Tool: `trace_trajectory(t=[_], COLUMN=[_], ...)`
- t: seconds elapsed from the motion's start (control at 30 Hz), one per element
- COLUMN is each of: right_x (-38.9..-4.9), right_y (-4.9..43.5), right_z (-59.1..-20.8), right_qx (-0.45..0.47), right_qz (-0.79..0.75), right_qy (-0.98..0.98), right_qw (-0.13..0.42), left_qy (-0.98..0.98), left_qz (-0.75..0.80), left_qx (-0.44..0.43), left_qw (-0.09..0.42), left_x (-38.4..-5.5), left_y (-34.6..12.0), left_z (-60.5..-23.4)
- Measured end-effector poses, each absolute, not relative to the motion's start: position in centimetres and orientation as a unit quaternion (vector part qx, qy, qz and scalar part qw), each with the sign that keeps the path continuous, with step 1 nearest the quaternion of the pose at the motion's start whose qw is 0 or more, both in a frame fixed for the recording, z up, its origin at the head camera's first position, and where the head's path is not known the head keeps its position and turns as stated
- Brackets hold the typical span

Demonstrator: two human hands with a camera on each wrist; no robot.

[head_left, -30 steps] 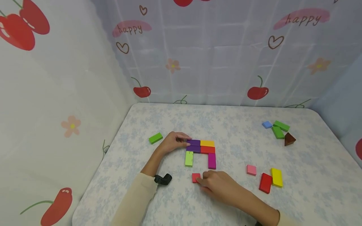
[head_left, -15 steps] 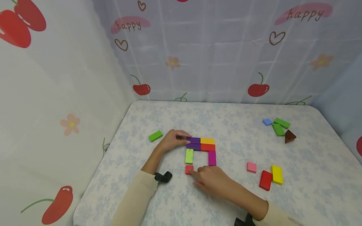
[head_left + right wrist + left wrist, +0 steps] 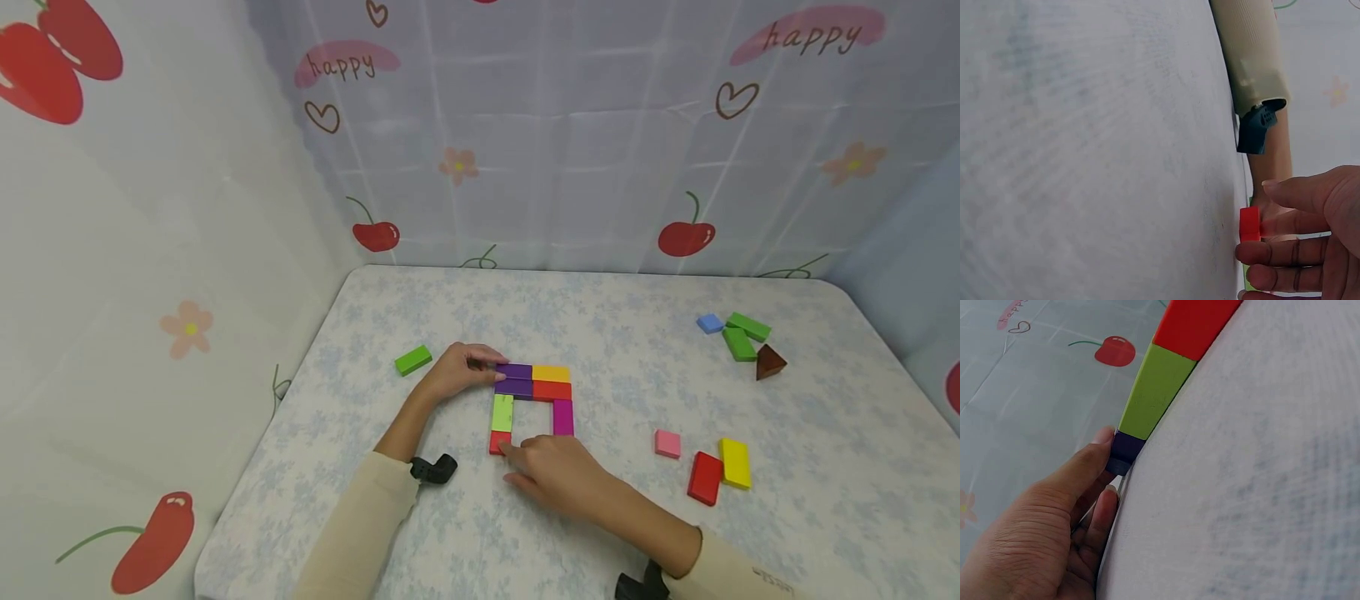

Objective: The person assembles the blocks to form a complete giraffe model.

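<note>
My left hand (image 3: 459, 367) holds the left ends of two purple blocks (image 3: 514, 389) between thumb and fingers. An orange-yellow block (image 3: 551, 374) and an orange-red block (image 3: 552, 391) adjoin them on the right. Two legs run towards me: a lime green block (image 3: 502, 412) at left and a magenta block (image 3: 562, 417) at right. A small red block (image 3: 496, 442) touches the lime block's near end. The index finger of my right hand (image 3: 561, 472) presses on it; in the right wrist view the thumb stays apart from the red block (image 3: 1249, 223).
A green block (image 3: 413, 361) lies left of my left hand. To the right are a pink block (image 3: 667, 444), a red block (image 3: 705, 478) and a yellow block (image 3: 735, 463). Farther back sit a blue block (image 3: 709, 324), green blocks (image 3: 739, 344) and a brown triangular block (image 3: 769, 363).
My right hand has slid the small red block left and away from me, closing its gap to the lime block. My left hand has stayed at the purple blocks.
</note>
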State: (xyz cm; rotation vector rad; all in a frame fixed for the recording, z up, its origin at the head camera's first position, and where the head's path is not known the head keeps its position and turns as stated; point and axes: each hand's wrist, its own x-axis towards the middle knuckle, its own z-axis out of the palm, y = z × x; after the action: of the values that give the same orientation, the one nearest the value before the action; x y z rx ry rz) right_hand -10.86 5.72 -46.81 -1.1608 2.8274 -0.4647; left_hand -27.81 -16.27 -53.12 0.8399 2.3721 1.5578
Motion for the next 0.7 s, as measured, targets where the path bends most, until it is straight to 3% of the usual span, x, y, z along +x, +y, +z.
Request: trace_trajectory(t=[0.43, 0.7], right_x=[-10.4, -10.3], right_y=[8.3, 12.1], right_z=[-46.2, -43.7], right_qx=[-0.326, -0.235], right_qz=[-0.147, -0.122], right_qy=[0.933, 0.963], right_qw=[0.033, 0.048], left_qy=[0.798, 0.806], left_qz=[0.524, 0.515], left_qx=[0.284, 0.277], left_qw=[0.093, 0.090], left_x=[-27.7, -27.7], left_y=[-15.9, -16.2], left_z=[-53.1, -53.1])
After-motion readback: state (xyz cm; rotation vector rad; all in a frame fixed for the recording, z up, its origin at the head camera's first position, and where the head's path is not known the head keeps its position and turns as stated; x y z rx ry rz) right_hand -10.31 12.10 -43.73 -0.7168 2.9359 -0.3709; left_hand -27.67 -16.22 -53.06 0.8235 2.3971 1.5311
